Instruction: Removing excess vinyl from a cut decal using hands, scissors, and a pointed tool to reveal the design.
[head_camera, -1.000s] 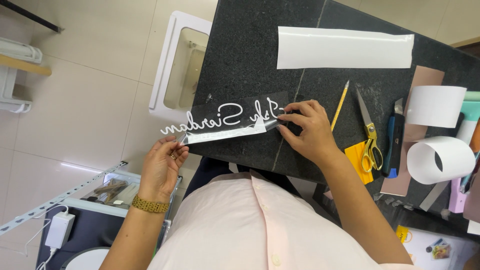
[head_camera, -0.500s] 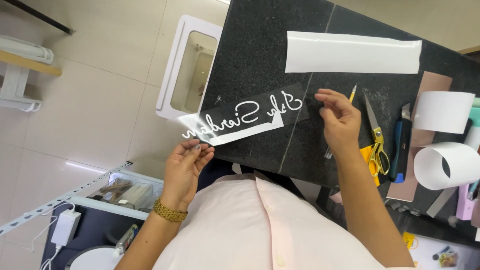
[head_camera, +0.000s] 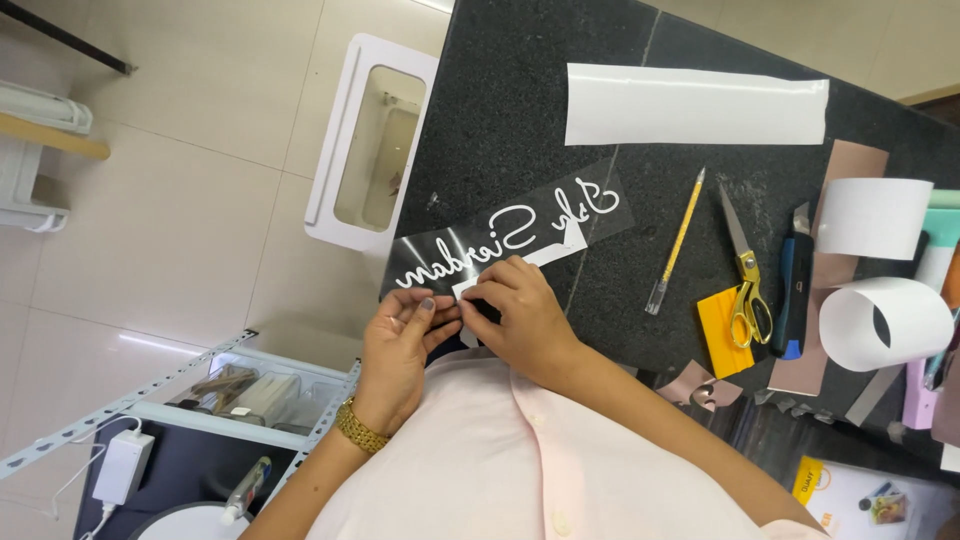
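Observation:
A clear transfer film with white script lettering lies across the near left edge of the black stone counter. A white backing strip is partly peeled from under it. My left hand pinches the film's near end, a gold bracelet on its wrist. My right hand meets it there and pinches the white backing between thumb and fingers. Both hands touch at the counter's edge.
A long white sheet lies at the counter's far side. A yellow pencil-like tool, gold-handled scissors, a yellow squeegee, a blue cutter and white vinyl rolls sit to the right. A white bin stands on the floor.
My right hand came back from the right end of the film to its near left end and now pinches the backing beside my left hand. The film lies flatter on the counter.

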